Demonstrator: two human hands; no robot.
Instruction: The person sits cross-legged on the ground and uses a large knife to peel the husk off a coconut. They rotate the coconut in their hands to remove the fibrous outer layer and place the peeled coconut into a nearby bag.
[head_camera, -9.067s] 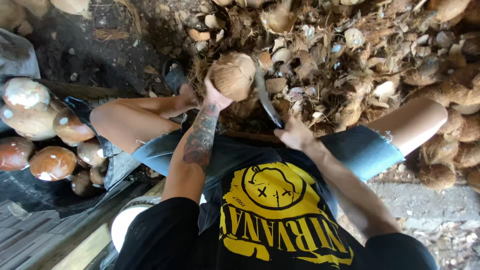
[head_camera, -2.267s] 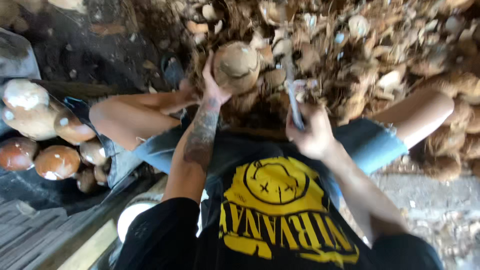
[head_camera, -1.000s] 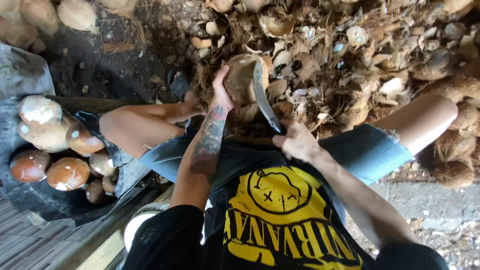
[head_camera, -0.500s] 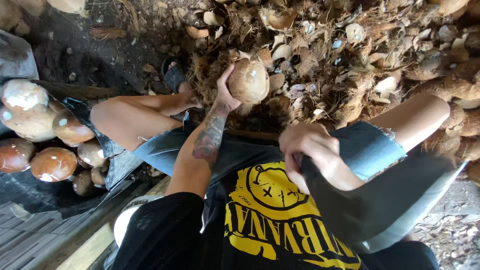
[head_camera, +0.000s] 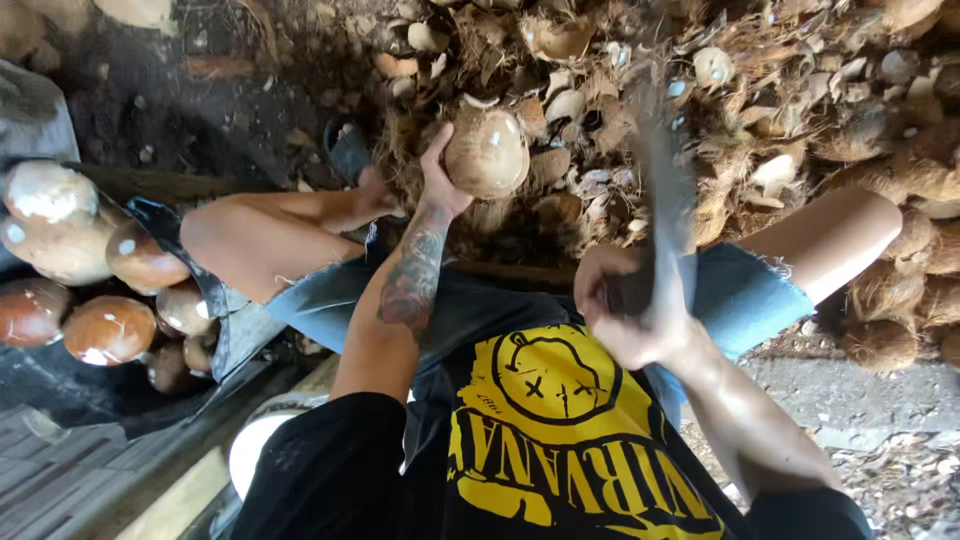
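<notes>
My left hand (head_camera: 437, 178) grips a round brown coconut (head_camera: 487, 152) from its left side and holds it out in front of my knees. My right hand (head_camera: 628, 312) is closed on the handle of a long knife (head_camera: 662, 190). The blade is blurred with motion and stands to the right of the coconut, apart from it. I sit with my knees spread, in blue denim shorts and a black shirt with a yellow print.
A heap of husk fibres and shell pieces (head_camera: 760, 110) covers the ground ahead and to the right. Several peeled coconuts (head_camera: 95, 280) lie in a dark tarp at the left. A sandal (head_camera: 348, 152) is on my left foot. A white bucket rim (head_camera: 255, 450) shows below.
My right hand had swung the knife back close to the camera. It is now forward again, with the blade beside the coconut. My left hand keeps the coconut in about the same place.
</notes>
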